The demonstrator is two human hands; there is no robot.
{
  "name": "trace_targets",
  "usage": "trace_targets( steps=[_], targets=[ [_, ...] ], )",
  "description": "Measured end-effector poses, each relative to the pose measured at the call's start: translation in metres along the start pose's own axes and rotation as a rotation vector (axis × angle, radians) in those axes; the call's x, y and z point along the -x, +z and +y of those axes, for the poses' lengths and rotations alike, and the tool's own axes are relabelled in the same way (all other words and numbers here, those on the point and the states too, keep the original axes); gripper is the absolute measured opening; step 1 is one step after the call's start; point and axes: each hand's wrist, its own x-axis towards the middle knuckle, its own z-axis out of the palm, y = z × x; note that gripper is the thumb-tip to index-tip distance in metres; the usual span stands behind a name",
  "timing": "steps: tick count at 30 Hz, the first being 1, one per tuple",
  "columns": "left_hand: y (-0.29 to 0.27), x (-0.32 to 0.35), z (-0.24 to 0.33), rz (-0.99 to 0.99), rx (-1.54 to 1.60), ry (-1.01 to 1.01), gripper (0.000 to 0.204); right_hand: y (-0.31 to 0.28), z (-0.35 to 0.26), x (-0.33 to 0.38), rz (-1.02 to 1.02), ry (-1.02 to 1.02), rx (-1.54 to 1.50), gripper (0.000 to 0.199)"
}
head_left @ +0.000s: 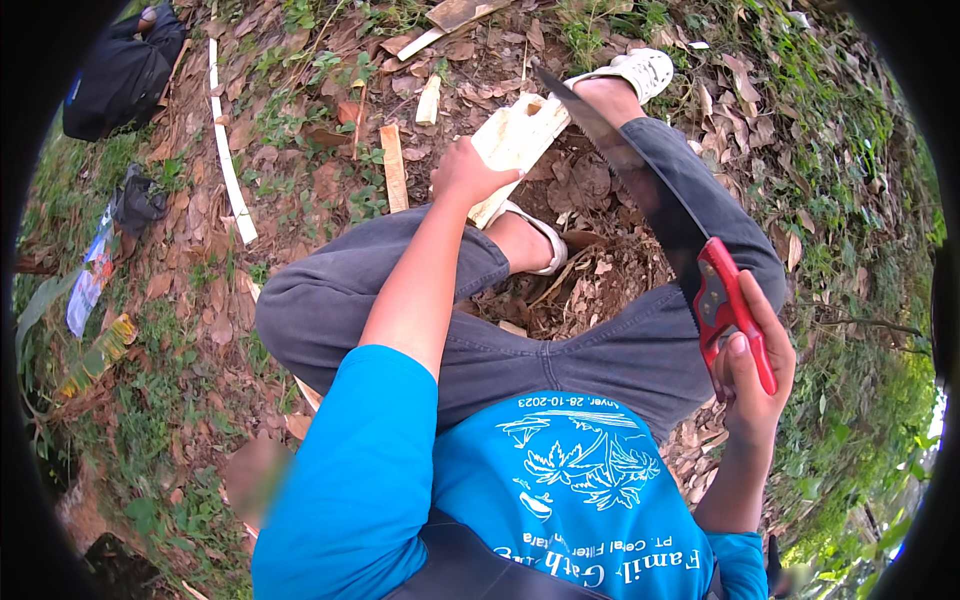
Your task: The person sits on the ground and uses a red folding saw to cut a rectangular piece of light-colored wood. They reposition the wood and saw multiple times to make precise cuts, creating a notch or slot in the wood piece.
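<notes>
My left hand point(468, 178) grips the edge of a pale wooden board point(518, 135), thumb lying across its face. The board slants away from me between my feet, and its far end has a notch cut into it. In my right hand point(757, 365) is a hand saw point(640, 172) with a red handle and a long dark blade. My fingers are wrapped round the handle. The blade points up and left over my right shin, its tip near the board's far end. Whether the tip touches the board, I cannot tell.
Wood offcuts point(393, 165) and a long white strip point(222, 135) lie on leaf-strewn ground to the left. A black bag point(125, 75) sits far left, above plastic packaging point(92, 270). My bent legs point(360, 280) and white clogs point(645, 72) surround the board.
</notes>
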Motion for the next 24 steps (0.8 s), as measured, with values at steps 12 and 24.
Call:
trace_targets(
  steps=[12, 24],
  targets=[
    [0.003, 0.004, 0.000, 0.069, 0.007, 0.010, 0.105, 0.018, 0.009, 0.000, 0.033, 0.020, -0.013, 0.051],
    [-0.003, 0.005, 0.009, 0.020, -0.028, -0.005, 0.106, 0.047, 0.029, -0.016, -0.048, -0.012, 0.039, 0.047]
  ],
)
